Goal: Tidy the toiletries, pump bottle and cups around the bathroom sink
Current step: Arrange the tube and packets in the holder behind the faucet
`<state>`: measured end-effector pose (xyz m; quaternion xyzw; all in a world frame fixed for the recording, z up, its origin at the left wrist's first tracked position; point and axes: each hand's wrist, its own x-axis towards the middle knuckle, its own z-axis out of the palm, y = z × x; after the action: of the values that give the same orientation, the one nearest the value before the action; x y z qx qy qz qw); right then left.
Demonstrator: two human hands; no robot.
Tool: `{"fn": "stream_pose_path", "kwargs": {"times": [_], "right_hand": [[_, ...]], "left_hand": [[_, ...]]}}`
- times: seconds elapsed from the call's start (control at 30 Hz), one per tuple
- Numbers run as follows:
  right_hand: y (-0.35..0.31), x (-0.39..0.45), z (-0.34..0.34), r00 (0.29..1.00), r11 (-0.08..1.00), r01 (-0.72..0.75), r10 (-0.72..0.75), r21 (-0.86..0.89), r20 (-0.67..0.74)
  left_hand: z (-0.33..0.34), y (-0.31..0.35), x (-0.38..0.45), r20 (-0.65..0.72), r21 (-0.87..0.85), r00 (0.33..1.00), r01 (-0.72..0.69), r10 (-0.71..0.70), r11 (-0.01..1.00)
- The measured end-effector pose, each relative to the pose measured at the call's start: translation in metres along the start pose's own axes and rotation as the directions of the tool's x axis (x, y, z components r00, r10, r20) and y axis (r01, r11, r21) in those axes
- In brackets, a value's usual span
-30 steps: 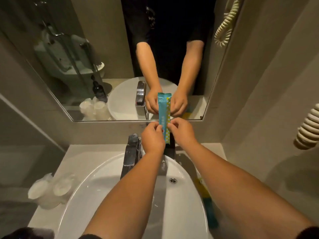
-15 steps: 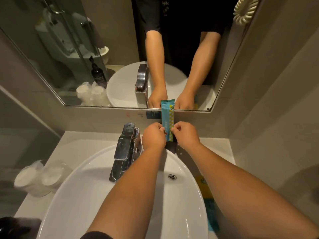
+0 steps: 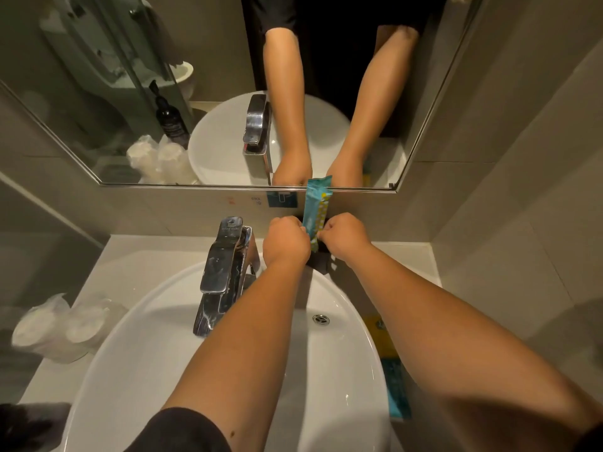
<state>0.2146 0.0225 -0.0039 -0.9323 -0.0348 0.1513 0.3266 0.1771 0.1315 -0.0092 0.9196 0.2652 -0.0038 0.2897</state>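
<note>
Pinching the lower end of a slim teal sachet with a yellow dotted stripe (image 3: 316, 207), my left hand (image 3: 286, 243) and right hand (image 3: 346, 236) meet at about twelve o'clock from the white oval ceramic sink (image 3: 137, 347), behind its far rim. Both hands have their fingers curled tight onto the sachet, one on each side, knuckles nearly touching. The sachet stands upright against the wall, its top edge crossing the lower frame of the wall mirror (image 3: 375, 189). Just below my hands sits a small dark holder (image 3: 321, 262) on the pale table (image 3: 130, 256); I cannot tell whether the sachet's foot is inside it.

The chrome lever tap (image 3: 225, 262) stands at about eleven o'clock from the basin's middle, just left of my left wrist. At nine o'clock, on the table's left end, lie two white cups in clear plastic wrap (image 3: 62, 327), side by side. At three to four o'clock, between the sink rim and my right forearm, a flat yellow packet (image 3: 380, 334) and a flat teal packet (image 3: 396, 386) lie end to end on the table. The dark pump bottle (image 3: 169, 120) shows only as a reflection in the mirror, beside the reflected cups.
</note>
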Motion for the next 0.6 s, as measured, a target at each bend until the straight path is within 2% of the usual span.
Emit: {"fn": "stream_pose_path", "kwargs": {"times": [0.3, 0.47, 0.6], "right_hand": [[0.005, -0.002, -0.003, 0.999, 0.994, -0.030, 0.026, 0.110, 0.043], [0.002, -0.003, -0.009, 0.991, 0.994, -0.075, 0.065, 0.084, 0.119], [-0.002, -0.002, -0.008, 0.991, 0.995, -0.088, 0.083, 0.045, 0.103]], "left_hand": [[0.005, -0.007, 0.001, -0.007, -0.024, 1.000, -0.014, 0.013, 1.000], [0.005, -0.007, -0.006, 0.035, 0.026, 0.999, -0.025, 0.024, 0.999], [0.004, -0.008, -0.006, 0.056, 0.043, 0.998, -0.021, 0.019, 0.999]]}}
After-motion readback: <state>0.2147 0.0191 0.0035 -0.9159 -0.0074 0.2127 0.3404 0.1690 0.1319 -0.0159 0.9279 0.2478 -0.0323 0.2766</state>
